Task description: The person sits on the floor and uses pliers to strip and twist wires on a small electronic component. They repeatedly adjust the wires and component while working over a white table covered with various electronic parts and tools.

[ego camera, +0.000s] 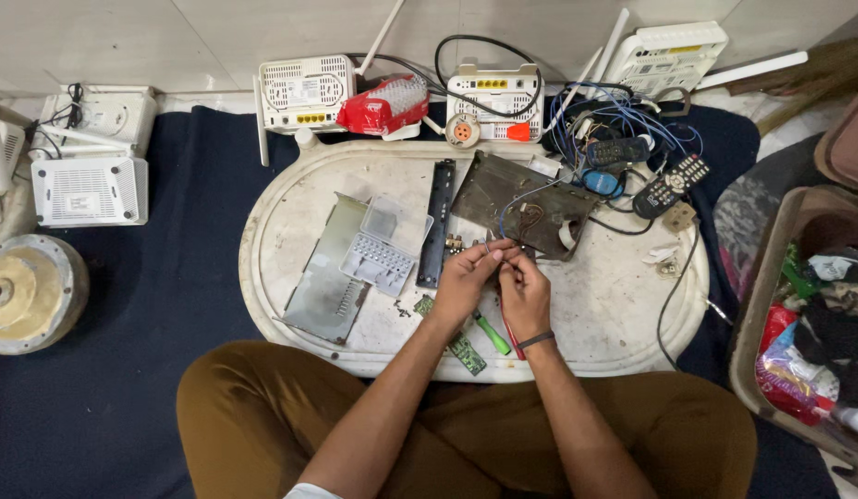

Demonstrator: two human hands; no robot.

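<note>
Thin wires (503, 242) sit pinched between the fingertips of both hands, right over the middle of the white oval table (623, 305). The left hand (464, 282) has its fingers curled together on the wire ends, and the right hand (525, 294) is closed on them too, with a dark band on its wrist. The two hands touch each other at the fingertips. The wires are too small to see clearly, but they seem to lead up to a dark flat board (526, 203) that lies just behind the hands. Under the hands lie a green-handled screwdriver (491, 334), a red tool (512, 337) beside it, and a small green circuit board (463, 347). Left of the hands is a long black strip (437, 222), then a clear plastic box (386, 242) with its lid open, resting on a grey metal plate (322, 286). Right of the dark board are two remote controls (671, 185) and a heap of blue and black cables (614, 129). Behind the table stand white router boxes (306, 92), and a red and white bag (384, 106) lies between two of them. More white boxes (89, 189) sit far left on the dark blue cloth (179, 277), near a round metal motor part (27, 291). A crate of odds and ends (817, 314) stands at the right.
</note>
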